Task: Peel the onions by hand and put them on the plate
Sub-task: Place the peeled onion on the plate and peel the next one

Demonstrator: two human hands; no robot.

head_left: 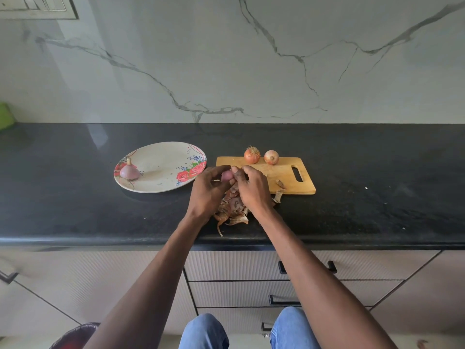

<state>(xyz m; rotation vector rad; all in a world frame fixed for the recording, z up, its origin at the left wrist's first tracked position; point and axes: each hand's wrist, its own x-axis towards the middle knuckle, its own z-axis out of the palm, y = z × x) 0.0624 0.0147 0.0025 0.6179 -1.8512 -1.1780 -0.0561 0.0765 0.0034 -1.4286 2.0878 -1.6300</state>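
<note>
A: Nearest us, a heap of dry brown onion skins [232, 210] on the black tabletop [75, 212]. Above it, left hand [206, 190] and right hand [253, 188] both curl round a small pink onion [227, 175], mid-peel.

B: One peeled purple onion [129, 171] sits on the floral white plate [161, 152]; two unpeeled golden onions [261, 156] wait on the wooden cutting board [281, 175].

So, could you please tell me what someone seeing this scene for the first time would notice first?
Probably the two hands at the centre: the left hand and right hand hold a small onion between them, above a pile of peels on the black counter. To the left, a flowered plate holds one peeled onion. Behind the hands, two unpeeled onions sit on a wooden cutting board.
</note>
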